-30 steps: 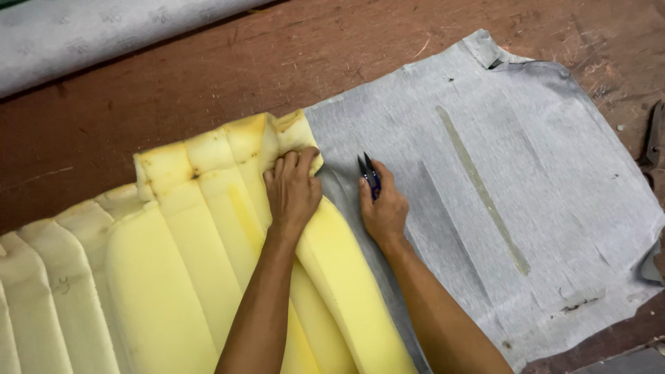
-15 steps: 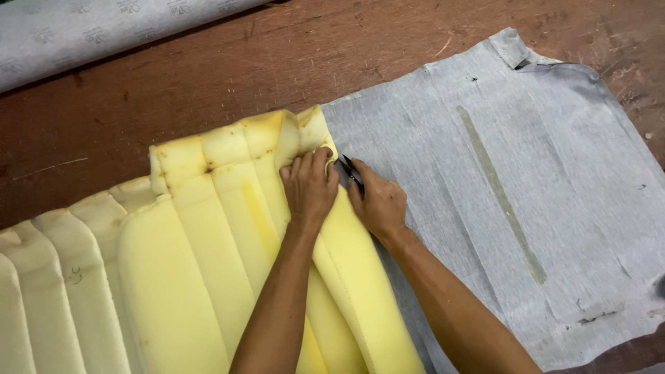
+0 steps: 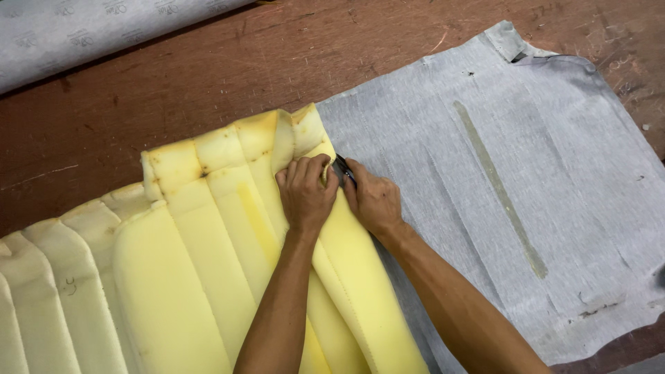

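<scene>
So the left hand [image 3: 303,195] is curled over and gripping the edge of the ribbed yellow foam seat cushion [image 3: 173,263], right where the foam meets the grey woven fabric sheet [image 3: 499,180]. The right hand [image 3: 374,202] is closed around a small pair of dark thread snips [image 3: 343,170], tips poked in at that seam just beside the left hand's knuckles.

Progress-wise, I'd say a good part is done: most of the grey sheet already lies flat and free to the right of the cushion, with a long dull glue streak [image 3: 499,187] showing on it. The bit along the foam's right edge looks attached yet, so that's what's left, as far as I can judge.

It's all sitting on a scuffed reddish-brown wooden worktop [image 3: 173,97], lots of scratches. A roll of pale grey patterned material [image 3: 83,31] lies along the far left corner. Can't see any more of the room than that.
</scene>
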